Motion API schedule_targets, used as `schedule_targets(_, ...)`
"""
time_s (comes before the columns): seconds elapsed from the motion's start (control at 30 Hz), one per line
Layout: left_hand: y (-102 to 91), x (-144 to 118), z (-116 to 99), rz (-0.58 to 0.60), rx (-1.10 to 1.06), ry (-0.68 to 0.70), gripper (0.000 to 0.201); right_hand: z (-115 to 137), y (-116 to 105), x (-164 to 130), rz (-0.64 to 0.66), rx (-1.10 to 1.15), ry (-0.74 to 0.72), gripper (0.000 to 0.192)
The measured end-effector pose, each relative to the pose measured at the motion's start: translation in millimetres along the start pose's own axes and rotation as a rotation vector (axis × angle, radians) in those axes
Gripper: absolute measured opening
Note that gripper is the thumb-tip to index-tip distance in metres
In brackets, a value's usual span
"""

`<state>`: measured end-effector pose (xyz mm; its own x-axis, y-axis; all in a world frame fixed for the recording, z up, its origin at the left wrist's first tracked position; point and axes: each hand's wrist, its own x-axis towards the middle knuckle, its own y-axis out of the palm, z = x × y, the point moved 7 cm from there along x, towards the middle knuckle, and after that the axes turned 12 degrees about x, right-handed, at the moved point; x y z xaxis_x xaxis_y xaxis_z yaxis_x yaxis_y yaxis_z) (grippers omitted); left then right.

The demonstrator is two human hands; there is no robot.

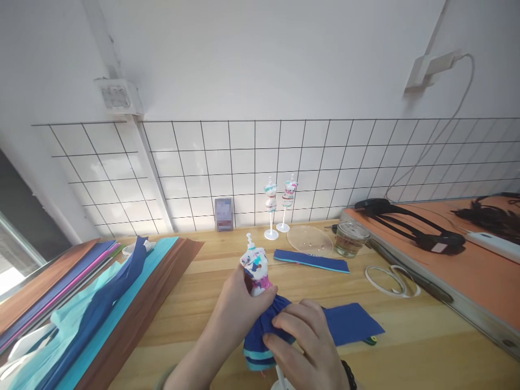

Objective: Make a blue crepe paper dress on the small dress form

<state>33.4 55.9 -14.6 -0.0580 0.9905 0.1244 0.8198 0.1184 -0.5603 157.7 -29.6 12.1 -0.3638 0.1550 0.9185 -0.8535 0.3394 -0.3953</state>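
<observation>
A miniature dress form (255,264), white with pink and teal patches, leans slightly in front of me. My left hand (233,311) is wrapped round its waist, thumb across the front. Below the waist hangs a gathered dark blue skirt (257,339) with light blue bands near the hem. My right hand (306,344) grips the skirt's side with curled fingers, covering part of it and of the white stand (281,379). A flat dark blue piece (353,323) lies just beyond my right hand, a small green object partly under it. Farther back rests a blue strip (311,261) with a light blue edge.
Two more small dress forms (271,203) stand by the wall, near a clear disc (309,241) and a glass jar (351,238). White rings (392,280) lie at right, beside a raised orange surface (479,281) bearing black gear. Coloured sheets (150,298) fill the left side.
</observation>
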Motion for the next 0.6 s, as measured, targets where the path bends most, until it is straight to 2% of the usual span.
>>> schedule_targets(0.37,2.0,-1,-4,0.035,-0.076,0.030,0.023,-5,-1,-7,-0.019,0.114,0.046,0.012)
schedule_targets(0.47,-5.0,3,-4,0.048,-0.170,0.029,0.025,-5,-4,-6,-0.076,0.131,0.045,0.019)
schedule_targets(0.6,-14.1,8,-7,0.128,-0.291,0.037,0.030,-12,-8,-8,-0.140,0.261,0.078,0.030)
